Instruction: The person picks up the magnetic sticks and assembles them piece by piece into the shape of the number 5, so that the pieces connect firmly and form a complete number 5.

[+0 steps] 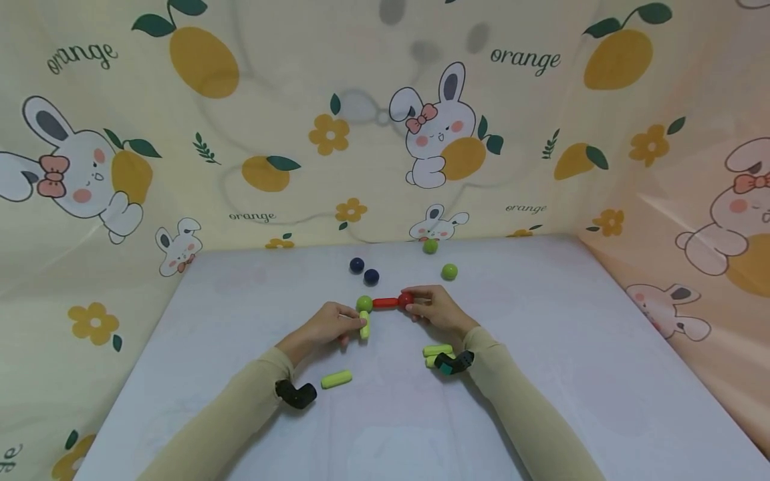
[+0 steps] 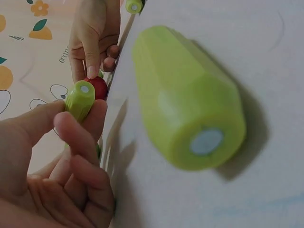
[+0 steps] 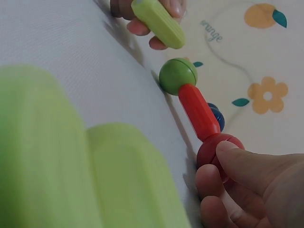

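Note:
Between thumb and fingers the left hand [image 1: 329,325] pinches a yellow-green stick [image 1: 364,325], seen end-on in the left wrist view [image 2: 80,101]. Just beyond that stick's far end is a green ball [image 1: 364,304]; the right wrist view shows a small gap between the stick [image 3: 160,23] and the ball [image 3: 177,77]. A red stick [image 1: 385,303] joins the green ball to a red ball [image 1: 406,300]. The right hand [image 1: 440,310] grips the red ball with thumb and fingertips, at the right end of the red stick [image 3: 198,112].
Two dark blue balls [image 1: 363,270] lie behind the joined pieces. Farther back at the right are two green balls, one nearer [image 1: 449,271] and one by the cloth [image 1: 430,246]. Loose yellow-green sticks lie near the left forearm [image 1: 336,379] and beside the right wrist [image 1: 437,350].

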The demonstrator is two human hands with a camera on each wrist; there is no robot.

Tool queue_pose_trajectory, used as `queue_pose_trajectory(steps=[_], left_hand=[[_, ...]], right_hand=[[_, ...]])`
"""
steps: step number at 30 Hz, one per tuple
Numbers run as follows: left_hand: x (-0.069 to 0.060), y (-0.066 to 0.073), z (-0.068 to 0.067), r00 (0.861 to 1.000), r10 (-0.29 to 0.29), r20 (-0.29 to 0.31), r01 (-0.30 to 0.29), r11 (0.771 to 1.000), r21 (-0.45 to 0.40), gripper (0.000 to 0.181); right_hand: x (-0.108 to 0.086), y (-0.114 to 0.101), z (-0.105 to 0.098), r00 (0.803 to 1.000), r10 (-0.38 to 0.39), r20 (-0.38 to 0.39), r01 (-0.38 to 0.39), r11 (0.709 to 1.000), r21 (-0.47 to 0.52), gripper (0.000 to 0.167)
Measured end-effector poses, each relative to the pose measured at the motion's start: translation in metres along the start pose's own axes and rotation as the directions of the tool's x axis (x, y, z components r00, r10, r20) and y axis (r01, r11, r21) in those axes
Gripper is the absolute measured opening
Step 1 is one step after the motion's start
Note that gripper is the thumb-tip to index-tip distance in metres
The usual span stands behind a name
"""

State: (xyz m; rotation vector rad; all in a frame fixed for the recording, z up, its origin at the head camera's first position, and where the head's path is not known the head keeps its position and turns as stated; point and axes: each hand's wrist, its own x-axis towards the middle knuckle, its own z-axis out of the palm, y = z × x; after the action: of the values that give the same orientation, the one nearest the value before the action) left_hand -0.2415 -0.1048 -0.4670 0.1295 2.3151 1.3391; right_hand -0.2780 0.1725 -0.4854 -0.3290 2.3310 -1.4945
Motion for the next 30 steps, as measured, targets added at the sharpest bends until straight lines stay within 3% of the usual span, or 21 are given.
queue_pose_trajectory(steps=[5, 20, 30], left_hand=[[0.003, 0.001, 0.002, 0.999, -0.04, -0.013, 0.039, 0.999, -0.017, 0.04], [0.011, 0.001, 0.002, 0.998, -0.07, 0.001, 0.07, 0.996, -0.052, 0.037], [0.015, -0.004, -0.003, 0.993, -0.087, 0.081, 0.098, 0.986, -0.136, 0.037]], right_hand=[[-0.001, -0.001, 0.0, 1.0, 0.015, 0.0, -0.015, 1.0, 0.004, 0.047], [-0.002, -0.003, 0.001, 1.0, 0.01, -0.003, -0.01, 1.0, -0.004, 0.046], [-0.002, -0.003, 0.002, 1.0, 0.004, -0.002, -0.004, 1.0, -0.001, 0.046]])
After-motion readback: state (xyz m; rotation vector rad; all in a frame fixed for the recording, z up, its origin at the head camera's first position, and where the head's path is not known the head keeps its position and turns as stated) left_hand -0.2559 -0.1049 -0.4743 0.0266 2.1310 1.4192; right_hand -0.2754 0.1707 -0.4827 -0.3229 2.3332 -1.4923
